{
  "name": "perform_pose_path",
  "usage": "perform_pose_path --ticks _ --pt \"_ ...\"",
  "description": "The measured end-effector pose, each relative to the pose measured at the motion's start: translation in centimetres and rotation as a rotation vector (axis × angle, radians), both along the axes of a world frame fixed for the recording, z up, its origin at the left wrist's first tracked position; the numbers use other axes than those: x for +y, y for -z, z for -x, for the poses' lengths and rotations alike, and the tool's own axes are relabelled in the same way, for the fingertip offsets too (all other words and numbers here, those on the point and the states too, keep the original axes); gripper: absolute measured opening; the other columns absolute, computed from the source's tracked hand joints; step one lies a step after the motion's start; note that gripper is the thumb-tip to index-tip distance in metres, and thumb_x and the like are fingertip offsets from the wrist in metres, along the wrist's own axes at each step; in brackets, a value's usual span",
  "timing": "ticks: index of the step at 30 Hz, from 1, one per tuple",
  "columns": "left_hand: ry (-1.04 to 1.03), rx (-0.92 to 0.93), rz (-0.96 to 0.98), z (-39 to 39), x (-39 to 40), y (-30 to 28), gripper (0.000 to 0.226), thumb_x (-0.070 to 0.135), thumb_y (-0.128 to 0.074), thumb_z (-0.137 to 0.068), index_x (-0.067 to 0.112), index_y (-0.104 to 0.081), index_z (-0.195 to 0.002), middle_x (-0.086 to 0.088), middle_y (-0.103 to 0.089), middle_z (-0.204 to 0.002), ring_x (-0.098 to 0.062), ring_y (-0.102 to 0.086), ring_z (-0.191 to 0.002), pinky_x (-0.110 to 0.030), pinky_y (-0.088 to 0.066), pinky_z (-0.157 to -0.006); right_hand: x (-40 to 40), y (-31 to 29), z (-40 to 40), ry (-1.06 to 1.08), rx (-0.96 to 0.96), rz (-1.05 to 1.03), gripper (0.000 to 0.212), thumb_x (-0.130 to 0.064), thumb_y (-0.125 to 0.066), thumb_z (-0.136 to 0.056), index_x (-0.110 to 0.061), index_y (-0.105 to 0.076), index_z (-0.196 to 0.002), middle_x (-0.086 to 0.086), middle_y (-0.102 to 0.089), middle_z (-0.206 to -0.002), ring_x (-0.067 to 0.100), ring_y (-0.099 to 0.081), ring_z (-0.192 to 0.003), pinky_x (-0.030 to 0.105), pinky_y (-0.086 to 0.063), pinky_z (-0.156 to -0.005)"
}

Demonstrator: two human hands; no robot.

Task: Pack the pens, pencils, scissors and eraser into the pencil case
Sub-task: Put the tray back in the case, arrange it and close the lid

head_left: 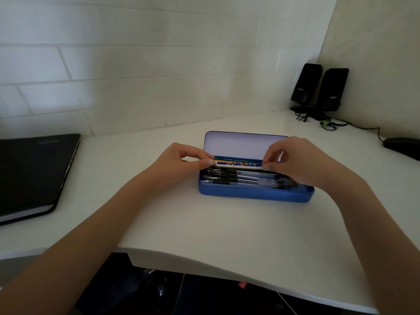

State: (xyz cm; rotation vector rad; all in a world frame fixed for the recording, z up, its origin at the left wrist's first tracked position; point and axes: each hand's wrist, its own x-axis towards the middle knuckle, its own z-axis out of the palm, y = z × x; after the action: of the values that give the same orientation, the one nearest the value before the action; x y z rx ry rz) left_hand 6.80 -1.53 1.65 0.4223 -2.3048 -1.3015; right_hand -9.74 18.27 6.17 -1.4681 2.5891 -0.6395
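Fingers of our left hand and our right hand pinch opposite ends of what looks like a pencil bundle, held over the open blue pencil case on the white surface; pens lie inside.

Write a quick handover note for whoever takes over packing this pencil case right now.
Left hand and right hand each pinch one end of the pencils at the back of the open blue pencil case, lid up.
Done: black-capped pens lie in the tray.
Scissors and eraser: not visible, possibly under the rest.
Left: seat the pencils, check for those two, close the lid.
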Motion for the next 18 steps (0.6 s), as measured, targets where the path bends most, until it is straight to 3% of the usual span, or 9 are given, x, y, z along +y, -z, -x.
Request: perform_pose_path --ticks 4,10,13,15,18 --pt "0.008 0.017 0.008 -0.06 0.19 -0.09 0.010 0.025 -0.068 -0.083 0.031 -0.076 -0.080 0.015 -0.074 -0.092 0.002 -0.065 -0.092 -0.021 -0.045 -0.092 -0.10 0.33 0.39 0.059 0.072 0.039 0.011 -0.026 -0.064 -0.087 -0.034 -0.071 -0.089 -0.024 -0.053 -0.075 0.013 -0.061 -0.078 0.032 -0.052 -0.076" --pt "-0.006 -0.012 0.010 -0.18 0.28 -0.25 0.017 0.029 -0.061 -0.088 0.027 -0.077 -0.084 0.014 -0.075 -0.090 0.005 -0.064 -0.087 -0.020 -0.043 -0.090 -0.32 0.80 0.37 0.059 0.051 -0.049 0.013 -0.029 -0.063 -0.087 -0.037 -0.074 -0.089 -0.010 -0.067 -0.085 0.018 -0.065 -0.076 0.038 -0.056 -0.077" --pt "-0.019 -0.008 0.019 -0.19 -0.05 -0.18 0.022 0.034 -0.057 -0.091 0.032 -0.077 -0.082 0.018 -0.074 -0.092 0.002 -0.064 -0.090 -0.029 -0.045 -0.093 -0.23 0.64 0.43 0.058 0.043 0.004 0.014 -0.027 -0.064 -0.087 -0.035 -0.074 -0.090 -0.021 -0.058 -0.075 0.016 -0.064 -0.076 0.034 -0.054 -0.074" --pt "-0.046 0.010 0.032 -0.20 -0.33 -0.15 0.024 0.041 -0.055 -0.089 0.033 -0.077 -0.084 0.016 -0.074 -0.096 -0.013 -0.064 -0.100 -0.042 -0.046 -0.096 -0.14 0.61 0.64 0.057 0.050 0.026 0.013 -0.025 -0.065 -0.087 -0.034 -0.074 -0.089 -0.025 -0.055 -0.073 0.013 -0.062 -0.074 0.033 -0.053 -0.072" --pt "-0.074 0.022 0.033 -0.19 -0.50 -0.17 0.027 0.048 -0.053 -0.083 0.034 -0.076 -0.085 0.015 -0.074 -0.096 -0.016 -0.063 -0.103 -0.048 -0.045 -0.098 -0.16 0.54 0.51 0.037 0.011 0.057 0.010 -0.026 -0.069 -0.083 -0.034 -0.076 -0.083 -0.020 -0.064 -0.076 0.016 -0.064 -0.071 0.038 -0.056 -0.073"
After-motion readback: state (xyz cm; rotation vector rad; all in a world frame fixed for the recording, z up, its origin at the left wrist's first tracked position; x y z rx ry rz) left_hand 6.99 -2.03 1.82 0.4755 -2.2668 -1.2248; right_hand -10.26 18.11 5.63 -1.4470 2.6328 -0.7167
